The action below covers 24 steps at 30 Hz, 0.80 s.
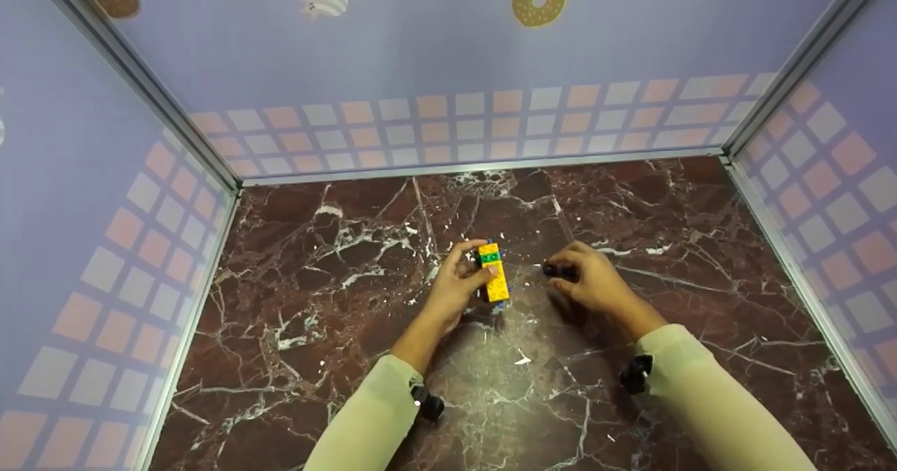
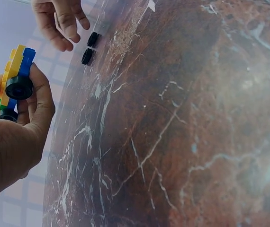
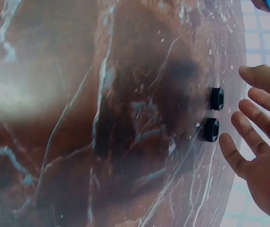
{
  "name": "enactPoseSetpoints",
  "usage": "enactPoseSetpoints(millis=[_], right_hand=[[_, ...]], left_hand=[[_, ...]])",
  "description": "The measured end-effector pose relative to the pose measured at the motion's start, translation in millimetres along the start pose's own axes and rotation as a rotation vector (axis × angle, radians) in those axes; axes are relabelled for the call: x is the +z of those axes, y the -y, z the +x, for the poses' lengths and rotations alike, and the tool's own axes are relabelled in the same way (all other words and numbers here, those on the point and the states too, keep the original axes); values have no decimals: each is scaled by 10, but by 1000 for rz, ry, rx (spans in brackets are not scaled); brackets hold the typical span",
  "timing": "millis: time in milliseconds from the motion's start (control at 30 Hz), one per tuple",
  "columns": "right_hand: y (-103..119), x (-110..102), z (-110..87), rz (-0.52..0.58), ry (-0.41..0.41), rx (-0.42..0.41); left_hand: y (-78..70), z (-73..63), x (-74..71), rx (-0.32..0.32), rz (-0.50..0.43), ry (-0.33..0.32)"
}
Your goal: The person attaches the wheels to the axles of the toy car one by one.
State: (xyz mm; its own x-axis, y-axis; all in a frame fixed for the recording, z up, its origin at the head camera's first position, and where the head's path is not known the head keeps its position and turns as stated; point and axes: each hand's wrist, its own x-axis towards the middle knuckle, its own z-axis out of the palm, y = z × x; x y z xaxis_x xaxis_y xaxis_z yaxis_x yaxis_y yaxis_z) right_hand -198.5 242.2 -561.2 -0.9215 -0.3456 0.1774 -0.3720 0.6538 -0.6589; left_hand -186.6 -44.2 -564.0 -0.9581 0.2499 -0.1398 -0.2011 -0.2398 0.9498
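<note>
My left hand (image 1: 452,285) grips a toy block car (image 1: 497,285), thumb on its top and fingers around the side. Yellow bricks and a green one lie over a blue base (image 2: 26,60). In the left wrist view, two black wheels show on the car's side, the nearer one (image 2: 19,88) plain to see. Two loose black wheels (image 3: 217,99) rest side by side on the table, partly covered by my right hand (image 1: 592,278) in the head view. In the right wrist view that hand's fingers are spread just above the wheels, holding nothing.
The brown marbled table (image 1: 336,380) is bounded by patterned lilac panels (image 1: 434,57) at the back and both sides. Metal edging (image 1: 483,168) runs along the table's far edge. A small black device sits on each sleeve cuff.
</note>
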Motion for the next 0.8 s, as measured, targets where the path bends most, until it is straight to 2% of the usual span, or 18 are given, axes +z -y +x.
enactPoseSetpoints(millis=[100, 300, 533, 733, 800], right_hand=[[-39, -7, -23, -32, -24, -10], [-193, 12, -54, -36, -35, 40], [-688, 215, -40, -59, -127, -15], [-625, 184, -48, -75, -112, -24], [-718, 234, -41, -91, -131, -24]], left_hand=[[5, -4, -4, 20, 10, 3], [9, -7, -7, 18, 8, -2], [12, -24, -2, 4, 9, -9], [19, -19, -10, -1, 23, -15], [28, -18, -14, -6, 22, -13]])
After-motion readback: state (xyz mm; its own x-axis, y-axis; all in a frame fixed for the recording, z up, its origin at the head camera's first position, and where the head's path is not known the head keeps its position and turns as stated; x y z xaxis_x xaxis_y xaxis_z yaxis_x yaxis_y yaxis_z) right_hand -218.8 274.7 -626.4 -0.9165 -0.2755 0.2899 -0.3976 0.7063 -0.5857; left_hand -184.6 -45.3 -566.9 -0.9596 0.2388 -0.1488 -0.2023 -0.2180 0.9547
